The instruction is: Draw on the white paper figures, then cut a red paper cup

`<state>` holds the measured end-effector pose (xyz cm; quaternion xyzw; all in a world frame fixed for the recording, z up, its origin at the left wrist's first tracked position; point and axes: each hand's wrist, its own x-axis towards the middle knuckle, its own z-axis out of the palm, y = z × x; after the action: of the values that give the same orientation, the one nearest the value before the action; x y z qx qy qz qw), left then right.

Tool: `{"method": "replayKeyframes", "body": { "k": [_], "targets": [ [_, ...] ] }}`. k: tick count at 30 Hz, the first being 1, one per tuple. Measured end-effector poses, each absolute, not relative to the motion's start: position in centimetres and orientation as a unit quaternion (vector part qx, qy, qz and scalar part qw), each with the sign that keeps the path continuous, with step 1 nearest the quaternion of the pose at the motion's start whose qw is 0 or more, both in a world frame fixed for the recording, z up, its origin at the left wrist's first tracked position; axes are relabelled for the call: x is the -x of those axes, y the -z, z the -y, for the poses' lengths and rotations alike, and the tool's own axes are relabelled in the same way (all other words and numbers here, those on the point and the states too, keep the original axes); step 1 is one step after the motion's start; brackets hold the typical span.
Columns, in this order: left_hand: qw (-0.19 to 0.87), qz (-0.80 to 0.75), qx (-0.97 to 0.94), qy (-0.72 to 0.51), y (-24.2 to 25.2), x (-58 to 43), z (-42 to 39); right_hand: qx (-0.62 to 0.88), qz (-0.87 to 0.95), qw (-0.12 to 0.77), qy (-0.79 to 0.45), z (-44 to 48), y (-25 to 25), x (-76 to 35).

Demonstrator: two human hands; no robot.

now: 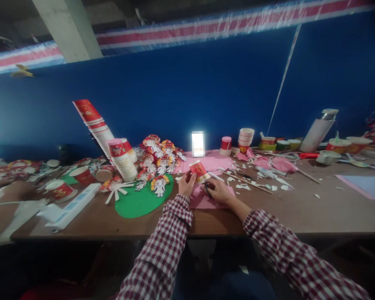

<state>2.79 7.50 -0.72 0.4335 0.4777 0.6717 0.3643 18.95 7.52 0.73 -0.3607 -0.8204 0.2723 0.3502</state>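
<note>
Between my hands is a red and white paper cup (199, 170), tilted, over the table's near middle. My left hand (186, 184) is closed around its left side. My right hand (218, 191) is closed on a pair of dark-handled scissors (208, 191), close to the cup's lower right edge; the blades are mostly hidden. Beneath both hands lies a pink sheet (203, 203). Just left of them, a green oval sheet (134, 204) carries paper figures (159, 185) with red and yellow tops.
Stacked paper cups (96, 129) lean at the left, behind a white power strip (76, 208). Paper scraps (243, 186) and wooden sticks (250, 182) litter the right side. A thermos (318, 131) stands far right. Another person's hand (17, 191) is at the left edge.
</note>
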Motion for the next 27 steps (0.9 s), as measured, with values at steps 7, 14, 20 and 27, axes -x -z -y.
{"method": "replayKeyframes", "body": {
  "k": [7, 14, 20, 27],
  "targets": [
    [0.368, -0.481, -0.416, -0.679, 0.53, -2.91, -7.31, 0.366, 0.813, 0.346, -0.293, -7.28, -1.01, -19.0],
    [0.38, -0.476, -0.398, -0.686, 0.3, -2.98, -7.19, 0.363, 0.804, 0.352, -0.313, -7.27, -0.93, -19.0],
    [0.39, -0.471, -0.385, -0.692, 0.25, -3.06, -7.16, 0.369, 0.807, 0.348, -0.302, -7.32, -0.93, -19.04],
    [0.417, -0.46, -0.376, -0.688, 0.03, -3.09, -6.87, 0.369, 0.809, 0.357, -0.286, -7.48, -0.79, -19.03]
  ]
}}
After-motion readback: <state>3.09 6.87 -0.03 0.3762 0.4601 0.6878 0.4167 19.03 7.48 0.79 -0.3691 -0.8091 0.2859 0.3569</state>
